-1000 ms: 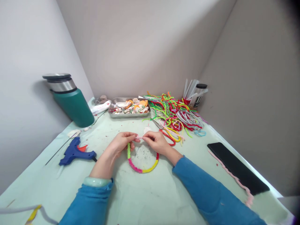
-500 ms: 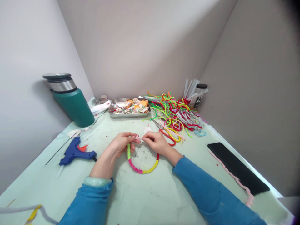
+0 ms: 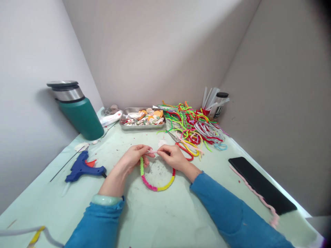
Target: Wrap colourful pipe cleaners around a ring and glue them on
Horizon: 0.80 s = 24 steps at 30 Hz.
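Both hands were in the middle of the frame, just above the counter [image 3: 160,220]. The left hand [image 3: 134,156] had thumb and forefinger closed on the green end of a fuzzy ring [image 3: 155,187]. The right hand [image 3: 173,156] had its fingertips pinched on a pale pink strand [image 3: 153,151] at the ring's top, and the two hands nearly met there. The ring's lower arc was covered: green on the left, then pink, yellow and a bit of red running under the right hand. To my eye most of the loop was wrapped and only the short top stretch between the fingers was left. I couldn't tell whether the pink strand was already wound on, as it was too small to see. A pile of coloured pipe cleaners [image 3: 191,125] lay upper right of the hands, red-handled scissors [image 3: 186,151] just beside the right hand, and a blue glue gun [image 3: 82,168] lay untouched at the left
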{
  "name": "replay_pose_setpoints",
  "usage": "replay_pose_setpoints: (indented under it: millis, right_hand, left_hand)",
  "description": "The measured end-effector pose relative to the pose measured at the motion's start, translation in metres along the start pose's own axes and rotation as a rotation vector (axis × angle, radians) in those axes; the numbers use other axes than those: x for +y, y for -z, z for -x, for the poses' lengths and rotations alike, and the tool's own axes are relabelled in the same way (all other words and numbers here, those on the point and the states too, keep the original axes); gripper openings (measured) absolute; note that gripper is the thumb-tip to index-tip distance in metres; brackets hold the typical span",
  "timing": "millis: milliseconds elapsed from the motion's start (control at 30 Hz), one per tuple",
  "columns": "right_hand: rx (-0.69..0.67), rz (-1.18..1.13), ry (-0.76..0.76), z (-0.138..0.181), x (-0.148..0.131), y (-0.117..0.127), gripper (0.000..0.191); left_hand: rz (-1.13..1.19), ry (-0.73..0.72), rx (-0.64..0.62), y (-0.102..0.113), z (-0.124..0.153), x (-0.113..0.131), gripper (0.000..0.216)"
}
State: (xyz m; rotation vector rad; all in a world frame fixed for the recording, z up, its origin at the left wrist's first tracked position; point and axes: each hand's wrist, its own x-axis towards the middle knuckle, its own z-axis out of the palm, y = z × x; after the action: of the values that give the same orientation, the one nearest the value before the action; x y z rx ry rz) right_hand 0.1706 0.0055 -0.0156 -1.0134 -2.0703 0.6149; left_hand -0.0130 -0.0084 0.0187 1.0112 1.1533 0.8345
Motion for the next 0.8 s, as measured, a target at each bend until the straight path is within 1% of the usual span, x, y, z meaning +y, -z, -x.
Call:
replay_pose_setpoints:
  millis: [100,200,367,500,633,800]
  right_hand:
    - [-0.004,-0.003,0.001,-0.0001,-0.0010,0.0005,0.022]
    - [-0.001,0.002,-0.001,-0.0002,-0.0010,0.0004,0.022]
    - [-0.004,0.000,-0.005,-0.0003,0.0006,-0.0009,0.023]
    - [0.000,0.001,-0.007,-0.0002,0.0011,-0.0010,0.022]
    - [-0.002,-0.002,0.005,0.0001,-0.0006,-0.0001,0.021]
    - [-0.026,0.010,0.030,0.0007,-0.0042,0.0009,0.020]
  left_hand:
    - [-0.029,-0.007,-0.007,-0.0005,0.0011,0.0007,0.027]
    - [-0.044,-0.053,-0.034,-0.0002,0.0018,0.0005,0.028]
    - [-0.104,-0.128,-0.042,-0.0011,0.0010,0.0000,0.022]
    - [-0.100,-0.099,-0.019,-0.0030,0.0011,0.0011,0.024]
    - [-0.086,-0.086,0.028,-0.0024,-0.0004,-0.0001,0.032]
    - [-0.108,-0.065,0.025,-0.0006,-0.0025,-0.0042,0.034]
